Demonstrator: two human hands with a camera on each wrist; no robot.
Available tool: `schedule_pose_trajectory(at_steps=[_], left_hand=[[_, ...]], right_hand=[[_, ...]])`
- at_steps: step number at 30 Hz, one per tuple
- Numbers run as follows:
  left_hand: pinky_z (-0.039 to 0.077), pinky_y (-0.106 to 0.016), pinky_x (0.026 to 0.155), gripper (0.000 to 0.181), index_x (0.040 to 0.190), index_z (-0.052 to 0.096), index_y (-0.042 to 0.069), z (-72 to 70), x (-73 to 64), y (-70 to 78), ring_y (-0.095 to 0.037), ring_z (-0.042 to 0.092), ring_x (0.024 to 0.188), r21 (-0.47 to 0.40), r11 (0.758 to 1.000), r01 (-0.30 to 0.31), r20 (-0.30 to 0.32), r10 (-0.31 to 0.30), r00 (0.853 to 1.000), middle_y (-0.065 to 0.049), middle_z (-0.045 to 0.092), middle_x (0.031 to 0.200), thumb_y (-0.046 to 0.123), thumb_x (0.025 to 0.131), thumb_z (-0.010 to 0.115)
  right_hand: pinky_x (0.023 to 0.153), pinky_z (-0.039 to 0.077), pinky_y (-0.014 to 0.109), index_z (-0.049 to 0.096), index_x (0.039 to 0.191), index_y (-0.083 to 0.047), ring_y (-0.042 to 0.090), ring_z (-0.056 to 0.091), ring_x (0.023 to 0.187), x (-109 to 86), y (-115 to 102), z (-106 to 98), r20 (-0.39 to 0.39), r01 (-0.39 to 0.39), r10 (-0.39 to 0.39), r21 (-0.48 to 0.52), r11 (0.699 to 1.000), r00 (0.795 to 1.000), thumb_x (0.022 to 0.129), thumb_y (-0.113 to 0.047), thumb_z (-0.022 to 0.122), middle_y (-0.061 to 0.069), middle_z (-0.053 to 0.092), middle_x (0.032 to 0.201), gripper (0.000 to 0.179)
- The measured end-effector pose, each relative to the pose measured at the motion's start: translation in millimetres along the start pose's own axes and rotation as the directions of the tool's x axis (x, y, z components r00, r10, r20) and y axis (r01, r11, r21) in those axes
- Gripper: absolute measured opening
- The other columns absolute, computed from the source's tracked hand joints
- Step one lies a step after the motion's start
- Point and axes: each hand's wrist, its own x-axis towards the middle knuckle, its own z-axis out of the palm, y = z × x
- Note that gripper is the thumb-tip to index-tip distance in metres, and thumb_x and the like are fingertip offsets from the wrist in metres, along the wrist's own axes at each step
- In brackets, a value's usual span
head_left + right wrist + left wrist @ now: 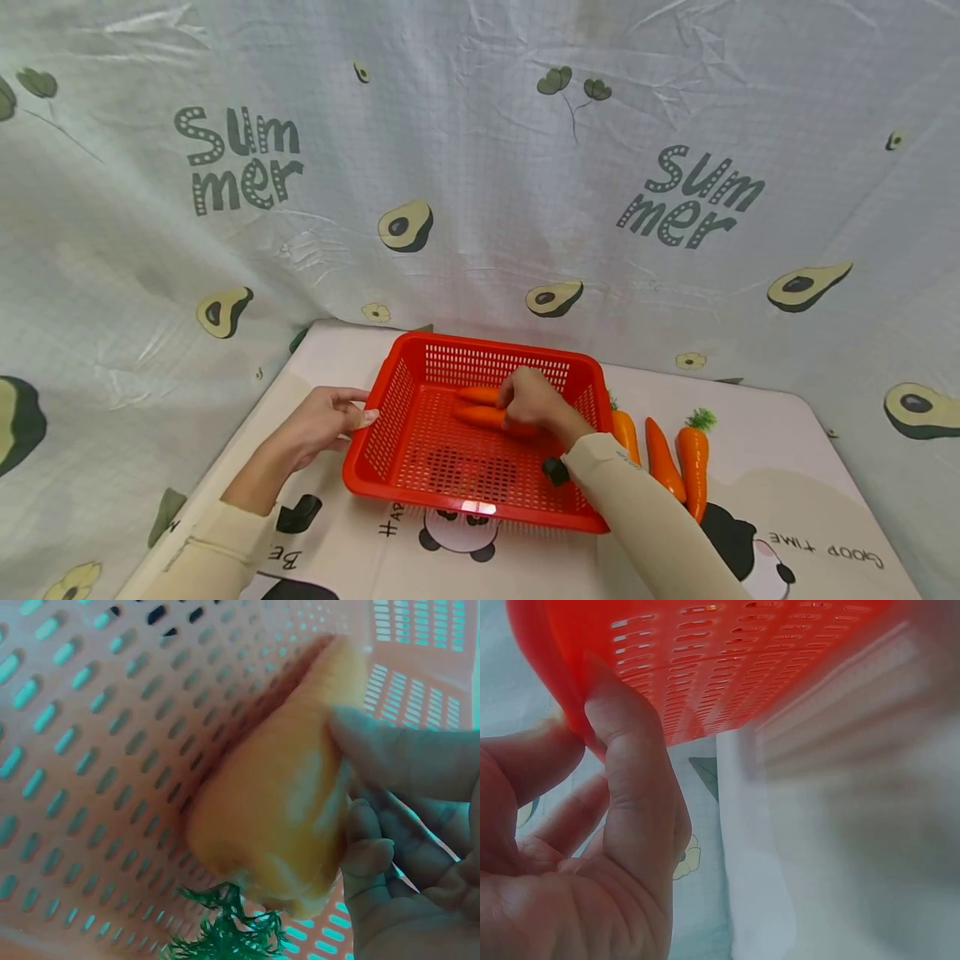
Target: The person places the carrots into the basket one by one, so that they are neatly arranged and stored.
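Observation:
A red perforated plastic basket (420,497) stands on the table. At its left side my left hand (322,423) grips the rim, and in the left wrist view the thumb and fingers pinch that red edge (547,656). Inside the basket, my right hand (534,400) holds an orange carrot (478,416) with a green leafy top, which appears close up in the right wrist view (274,795). The thumb presses on its side and the other fingers curl behind it. A second carrot (477,395) lies just behind, partly covered by the hand.
Right of the basket several carrots lie on the table, among them one beside the wall (626,433), a red-orange one (664,462) and one with a green top (693,467). A printed cloth (480,250) hangs behind the table (780,433).

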Motion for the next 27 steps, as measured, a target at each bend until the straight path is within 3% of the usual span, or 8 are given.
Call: schedule_pose_trajectory(at_steps=[7, 15, 23, 27], left_hand=[[0.065, -0.038, 0.075, 0.054, 0.145, 0.052, -0.007, 1.1, -0.5, 0.2, -0.018, 0.068, 0.086, 0.013, 1.0, 0.002, -0.006, -0.002, 1.0, -0.017, 0.074, 0.11, 0.02, 0.102, 0.068], [0.066, -0.04, 0.077, 0.054, 0.146, 0.051, -0.008, 3.0, 0.5, -0.3, -0.02, 0.072, 0.087, 0.021, 1.0, 0.0, -0.006, 0.0, 1.0, -0.023, 0.072, 0.121, 0.019, 0.103, 0.066], [0.066, -0.04, 0.077, 0.052, 0.147, 0.05, -0.008, 3.1, 0.0, 1.1, -0.022, 0.074, 0.091, 0.029, 1.0, 0.007, 0.003, -0.007, 1.0, -0.023, 0.071, 0.123, 0.017, 0.103, 0.064], [0.066, -0.041, 0.078, 0.053, 0.147, 0.049, -0.009, 1.7, -1.1, 2.0, -0.022, 0.074, 0.091, 0.034, 0.999, -0.005, 0.013, 0.005, 1.0, -0.024, 0.071, 0.123, 0.017, 0.103, 0.064]], right_hand=[[0.081, 0.062, 0.038, 0.082, 0.089, -0.004, 0.02, 0.062, 0.085, -2.6, -1.5, -1.0, -0.016, 0.015, -0.015, -0.016, 1.0, 1.0, 0.072, 0.004, 0.084, 0.007, 0.077, 0.092, 0.019], [0.082, 0.062, 0.037, 0.083, 0.094, -0.003, 0.022, 0.063, 0.089, -9.5, -3.7, -7.3, -0.075, -0.011, 0.019, 0.103, 0.995, 0.997, 0.078, 0.0, 0.086, 0.007, 0.079, 0.092, 0.017], [0.063, 0.057, 0.028, 0.084, 0.089, -0.005, 0.024, 0.061, 0.088, -23.8, -0.8, -28.9, -0.128, -0.116, 0.148, 0.23, 0.966, 0.981, 0.081, -0.005, 0.082, 0.008, 0.079, 0.092, 0.008], [0.059, 0.053, 0.029, 0.084, 0.088, -0.004, 0.023, 0.064, 0.082, -34.5, 3.1, -43.5, -0.14, -0.126, 0.17, 0.283, 0.951, 0.975, 0.082, -0.005, 0.082, 0.011, 0.08, 0.096, 0.007]])
